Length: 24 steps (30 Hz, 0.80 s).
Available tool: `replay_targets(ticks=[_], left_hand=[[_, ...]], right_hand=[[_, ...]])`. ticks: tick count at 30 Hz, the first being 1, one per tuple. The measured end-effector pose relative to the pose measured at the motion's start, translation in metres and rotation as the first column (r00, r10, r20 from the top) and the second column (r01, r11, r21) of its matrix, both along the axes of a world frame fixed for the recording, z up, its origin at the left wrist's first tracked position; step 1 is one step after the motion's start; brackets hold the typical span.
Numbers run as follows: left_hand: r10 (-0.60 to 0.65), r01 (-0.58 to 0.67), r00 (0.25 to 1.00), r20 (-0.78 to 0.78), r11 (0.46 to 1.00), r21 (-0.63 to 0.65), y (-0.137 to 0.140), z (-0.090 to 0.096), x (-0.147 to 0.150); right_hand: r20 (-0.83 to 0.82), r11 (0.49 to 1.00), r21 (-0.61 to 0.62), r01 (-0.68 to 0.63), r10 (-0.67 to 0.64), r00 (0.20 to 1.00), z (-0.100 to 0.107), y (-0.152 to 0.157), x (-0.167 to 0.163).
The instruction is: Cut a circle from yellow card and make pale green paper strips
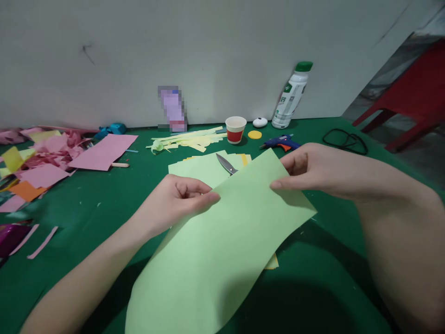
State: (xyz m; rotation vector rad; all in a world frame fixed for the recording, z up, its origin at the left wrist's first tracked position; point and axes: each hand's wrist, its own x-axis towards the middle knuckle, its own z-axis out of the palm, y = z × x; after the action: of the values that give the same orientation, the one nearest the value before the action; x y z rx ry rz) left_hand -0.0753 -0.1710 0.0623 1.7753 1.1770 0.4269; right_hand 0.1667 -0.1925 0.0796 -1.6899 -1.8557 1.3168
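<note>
A light green sheet of paper (222,241) is lifted above the table, its near end curving down toward me. My left hand (186,197) pinches its upper left edge between thumb and fingers. At the far right end, my right hand (306,169) grips the sheet with the thumb on top and the fingers behind. Beneath and beyond it lies a stack of green and yellow paper (194,166), partly covered. On that stack rest scissors (225,163); their blades show, while the handles are hidden under the held sheet.
Pink paper scraps (66,153) pile up at the left. Along the wall stand a paper cup (235,130), a white bottle (292,97) with a green cap, and a blurred phone-like object (173,109). Pale paper strips (191,139), a blue glue gun (280,142) and a black cable (346,141) lie nearby.
</note>
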Motion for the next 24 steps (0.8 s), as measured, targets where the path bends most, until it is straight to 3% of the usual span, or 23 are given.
replay_targets(ticks=[4,12,17,24], left_hand=[[-0.006,0.006,1.0,-0.004,1.0,-0.028,0.0005,-0.0001,0.0021],[0.019,-0.02,0.999,-0.034,0.999,-0.031,0.0009,-0.0034,0.0039],[0.008,-0.009,1.0,-0.03,0.999,-0.039,0.0017,-0.0041,0.0038],[0.035,-0.038,0.998,-0.049,0.998,-0.045,0.0043,-0.0057,0.0023]], right_hand=[[0.075,1.0,0.012,0.029,-0.029,0.997,-0.0021,0.0019,0.0002],[0.022,0.997,-0.075,0.015,-0.014,1.0,0.0014,0.0033,-0.0014],[0.089,1.0,-0.01,0.025,-0.024,0.996,0.003,0.0033,-0.0045],[0.068,0.999,-0.028,-0.027,0.029,0.997,-0.0014,0.0054,0.0002]])
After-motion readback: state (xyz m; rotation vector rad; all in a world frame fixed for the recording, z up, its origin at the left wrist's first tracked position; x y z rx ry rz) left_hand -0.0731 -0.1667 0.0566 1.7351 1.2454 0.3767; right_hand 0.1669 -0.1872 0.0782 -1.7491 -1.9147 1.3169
